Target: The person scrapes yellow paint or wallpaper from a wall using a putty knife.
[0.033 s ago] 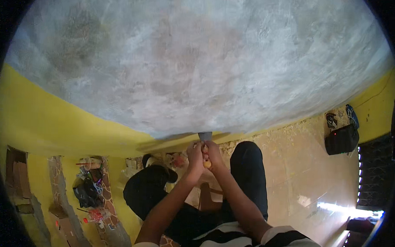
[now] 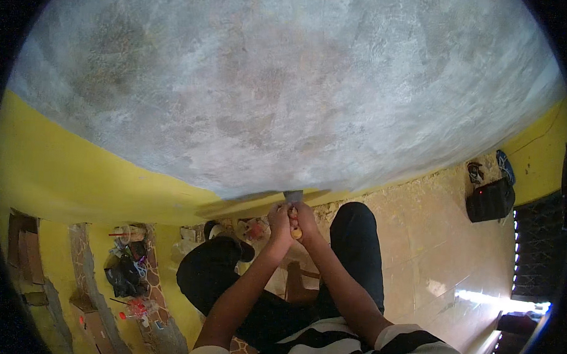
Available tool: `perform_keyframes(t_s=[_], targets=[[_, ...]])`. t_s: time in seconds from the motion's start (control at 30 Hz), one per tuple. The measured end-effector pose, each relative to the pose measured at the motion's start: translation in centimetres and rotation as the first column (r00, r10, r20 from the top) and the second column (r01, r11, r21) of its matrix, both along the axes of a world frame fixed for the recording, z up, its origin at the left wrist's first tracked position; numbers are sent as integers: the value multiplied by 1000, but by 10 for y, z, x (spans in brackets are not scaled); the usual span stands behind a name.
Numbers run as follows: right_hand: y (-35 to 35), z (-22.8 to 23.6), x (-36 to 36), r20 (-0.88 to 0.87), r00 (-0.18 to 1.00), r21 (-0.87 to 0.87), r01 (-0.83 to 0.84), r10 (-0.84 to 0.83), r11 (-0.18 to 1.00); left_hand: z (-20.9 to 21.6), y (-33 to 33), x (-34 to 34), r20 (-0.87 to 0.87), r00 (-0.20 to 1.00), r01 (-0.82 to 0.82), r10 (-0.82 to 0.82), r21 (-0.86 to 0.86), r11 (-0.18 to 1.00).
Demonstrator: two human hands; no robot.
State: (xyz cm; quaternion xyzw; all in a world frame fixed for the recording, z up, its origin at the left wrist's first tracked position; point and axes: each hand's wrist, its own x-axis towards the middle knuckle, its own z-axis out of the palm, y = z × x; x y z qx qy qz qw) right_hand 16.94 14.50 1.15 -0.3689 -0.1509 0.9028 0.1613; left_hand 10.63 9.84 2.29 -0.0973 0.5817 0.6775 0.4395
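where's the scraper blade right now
In the head view, the scraper sits just right of centre, gripped by the left hand and right hand, its blade against the grey wall.

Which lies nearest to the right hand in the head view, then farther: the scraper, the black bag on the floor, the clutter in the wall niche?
1. Scraper, gripped by right hand, blade at the wall.
2. Niche clutter, lower left.
3. Black bag, far right.
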Motion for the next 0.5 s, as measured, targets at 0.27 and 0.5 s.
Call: perform_keyframes(t_s=[0.27, 0.5], targets=[[-4, 24, -5, 33, 999, 127, 34, -38, 991, 11, -3, 3, -80, 997, -9, 3, -72, 997], [2, 22, -5, -32, 999, 9, 15, -15, 1000, 17, 2, 5, -96, 995, -44, 38, -55, 998]])
